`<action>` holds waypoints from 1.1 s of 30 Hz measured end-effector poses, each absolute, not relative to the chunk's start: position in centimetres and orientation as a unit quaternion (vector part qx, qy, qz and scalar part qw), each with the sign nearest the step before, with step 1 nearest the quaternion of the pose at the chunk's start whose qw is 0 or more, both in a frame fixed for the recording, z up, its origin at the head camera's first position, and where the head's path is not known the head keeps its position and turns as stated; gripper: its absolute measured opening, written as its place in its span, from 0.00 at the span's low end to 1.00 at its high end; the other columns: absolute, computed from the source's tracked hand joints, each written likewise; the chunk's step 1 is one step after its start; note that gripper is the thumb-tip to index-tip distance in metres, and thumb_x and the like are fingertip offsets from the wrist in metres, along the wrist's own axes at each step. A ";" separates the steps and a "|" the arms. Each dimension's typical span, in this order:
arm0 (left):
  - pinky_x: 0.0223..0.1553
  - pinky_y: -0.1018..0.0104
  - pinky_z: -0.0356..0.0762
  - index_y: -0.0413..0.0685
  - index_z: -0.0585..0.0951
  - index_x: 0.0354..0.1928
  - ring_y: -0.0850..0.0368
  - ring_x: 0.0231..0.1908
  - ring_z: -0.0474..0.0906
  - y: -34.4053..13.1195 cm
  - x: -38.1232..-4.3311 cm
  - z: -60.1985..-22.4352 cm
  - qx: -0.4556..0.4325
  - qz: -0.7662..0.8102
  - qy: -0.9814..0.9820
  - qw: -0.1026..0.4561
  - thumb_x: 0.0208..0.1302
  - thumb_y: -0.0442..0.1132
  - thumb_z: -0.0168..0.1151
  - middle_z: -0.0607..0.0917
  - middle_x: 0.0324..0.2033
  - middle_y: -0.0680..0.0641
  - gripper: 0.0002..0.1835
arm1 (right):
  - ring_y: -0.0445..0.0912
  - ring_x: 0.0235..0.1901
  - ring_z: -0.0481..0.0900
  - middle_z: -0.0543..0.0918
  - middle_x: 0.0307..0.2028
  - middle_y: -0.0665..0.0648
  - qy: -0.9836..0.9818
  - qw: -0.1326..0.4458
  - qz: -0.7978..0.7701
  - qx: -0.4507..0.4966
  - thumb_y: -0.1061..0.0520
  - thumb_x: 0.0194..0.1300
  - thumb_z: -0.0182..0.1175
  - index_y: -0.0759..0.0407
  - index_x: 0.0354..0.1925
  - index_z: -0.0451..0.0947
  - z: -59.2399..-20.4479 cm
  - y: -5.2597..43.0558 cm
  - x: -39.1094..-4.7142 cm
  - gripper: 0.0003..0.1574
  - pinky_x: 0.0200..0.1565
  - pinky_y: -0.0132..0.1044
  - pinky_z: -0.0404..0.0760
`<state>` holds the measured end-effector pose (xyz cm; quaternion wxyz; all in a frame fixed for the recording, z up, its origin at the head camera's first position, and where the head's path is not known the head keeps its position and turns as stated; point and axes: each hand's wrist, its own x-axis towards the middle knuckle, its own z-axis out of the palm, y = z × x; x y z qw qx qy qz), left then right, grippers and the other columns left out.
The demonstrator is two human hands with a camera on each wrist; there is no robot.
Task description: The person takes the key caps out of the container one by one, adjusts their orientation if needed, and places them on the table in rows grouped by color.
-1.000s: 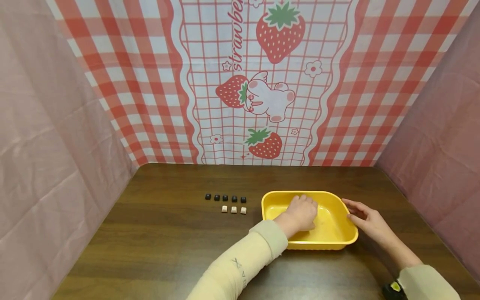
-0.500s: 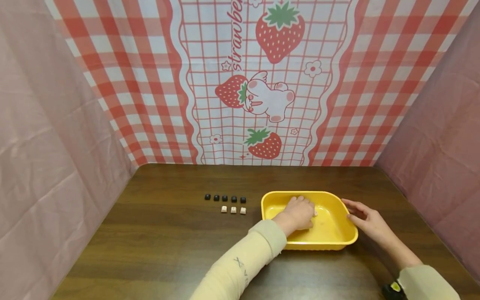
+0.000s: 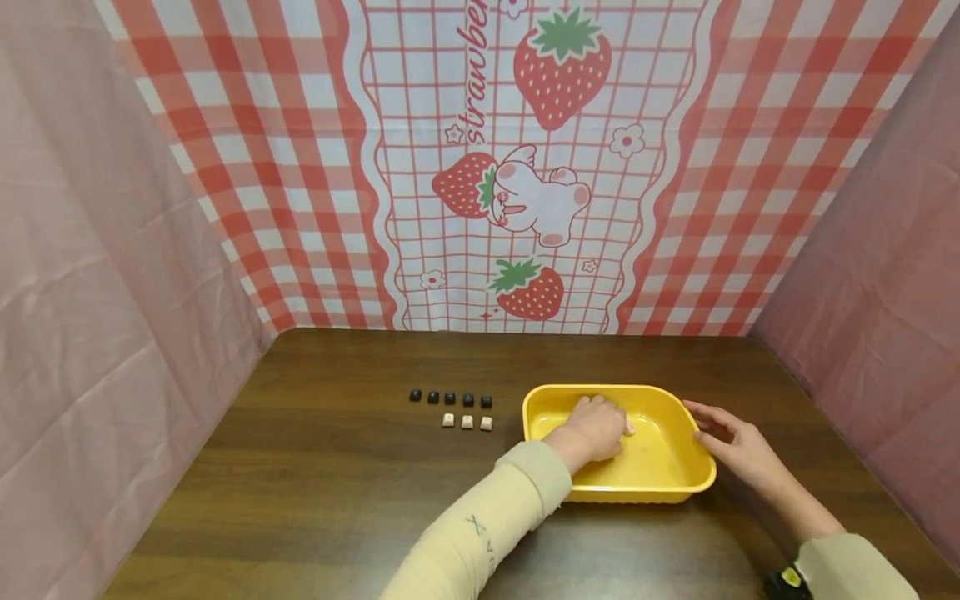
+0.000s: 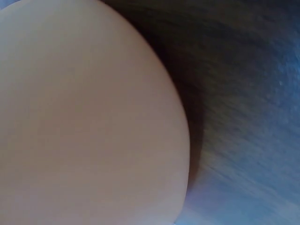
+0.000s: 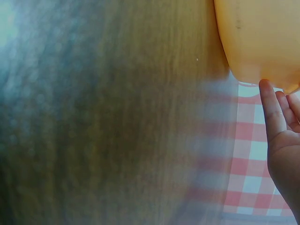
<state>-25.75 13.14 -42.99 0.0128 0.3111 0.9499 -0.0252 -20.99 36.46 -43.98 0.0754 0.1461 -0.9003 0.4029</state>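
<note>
My left hand (image 3: pixel 595 427) reaches down inside a yellow plastic bin (image 3: pixel 663 493), its back toward the head camera and its fingers bent down. Those fingertips are hidden, so I cannot tell what they hold. A small pale pinkish thing (image 3: pixel 629 427) shows right beside them. On the bin's right side, my right hand (image 3: pixel 738 444) touches the outer wall and rim with thumb and fingers extended. The right wrist view shows a straight digit of that right hand (image 5: pixel 281 126) against the bin wall (image 5: pixel 262 42). Bare skin of the left arm (image 4: pixel 89 122) fills much of the left wrist view.
Left of the bin, several black keycaps (image 3: pixel 450 398) stand in a row on the brown wooden table (image 3: pixel 322 467). Three cream keycaps (image 3: pixel 467 422) form a shorter row nearer me. A strawberry-print checked cloth (image 3: pixel 300 208) hangs behind the table, with pink curtains (image 3: pixel 870 250) at both sides.
My left hand has shifted slightly left inside the bin, and the small pale thing beside its fingers has come into sight. My right hand stays at the bin's right side.
</note>
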 end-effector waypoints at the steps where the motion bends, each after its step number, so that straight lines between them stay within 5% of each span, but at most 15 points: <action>1: 0.44 0.69 0.63 0.64 0.78 0.51 0.63 0.44 0.69 13.1 -25.7 -43.0 0.312 -0.026 0.950 0.012 0.62 0.52 0.58 0.79 0.47 0.62 0.15 | 0.23 0.40 0.74 0.77 0.45 0.39 -0.902 0.076 0.401 0.144 0.59 0.64 0.58 0.68 0.61 0.68 -44.0 36.5 -21.0 0.29 0.37 0.21 0.76; 9: 0.44 0.67 0.65 0.62 0.80 0.46 0.62 0.43 0.70 13.0 -25.7 -43.0 0.309 -0.021 0.951 0.018 0.63 0.51 0.55 0.80 0.46 0.61 0.12 | 0.22 0.40 0.72 0.79 0.50 0.68 -0.909 0.069 0.389 0.134 0.57 0.65 0.58 0.67 0.61 0.68 -44.0 36.4 -20.8 0.29 0.38 0.20 0.75; 33: 0.42 0.69 0.62 0.62 0.79 0.45 0.63 0.42 0.69 12.4 -25.5 -42.2 0.338 -0.049 0.940 -0.005 0.56 0.54 0.62 0.80 0.43 0.61 0.15 | 0.24 0.40 0.73 0.78 0.50 0.71 -0.905 0.079 0.393 0.142 0.62 0.63 0.59 0.70 0.61 0.67 -43.8 36.4 -20.9 0.29 0.36 0.21 0.75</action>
